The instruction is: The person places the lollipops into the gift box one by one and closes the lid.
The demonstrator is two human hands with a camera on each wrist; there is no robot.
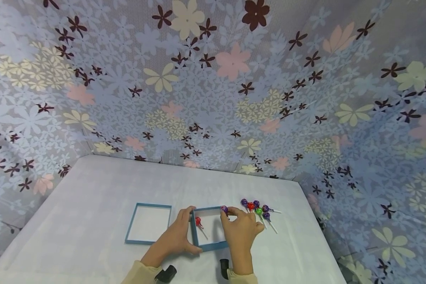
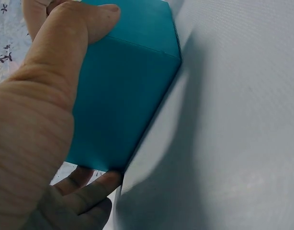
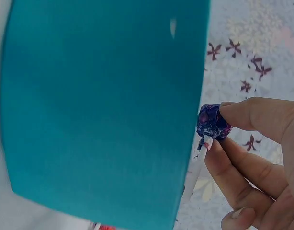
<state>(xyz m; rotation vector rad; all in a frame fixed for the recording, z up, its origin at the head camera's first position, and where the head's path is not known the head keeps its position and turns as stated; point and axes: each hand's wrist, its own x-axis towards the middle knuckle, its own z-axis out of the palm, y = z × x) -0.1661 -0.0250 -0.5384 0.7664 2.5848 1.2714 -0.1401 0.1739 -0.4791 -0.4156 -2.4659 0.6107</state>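
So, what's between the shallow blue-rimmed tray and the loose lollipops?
In the head view: the blue box with a red lollipop inside, the left hand gripping the box, and the right hand pinching a purple lollipop.

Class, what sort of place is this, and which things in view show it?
Probably a makeshift indoor tabletop workspace: a white-covered table, a flower-patterned backdrop rising behind and beside it, and a blue box with loose lollipops nearby.

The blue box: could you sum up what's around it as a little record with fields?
Left hand: grips the box by its left side
Right hand: pinches a purple lollipop at the box rim
In box: red lollipop
Right of box: more lollipops, purple, red, green
Left of box: shallow tray
Beneath: white cloth
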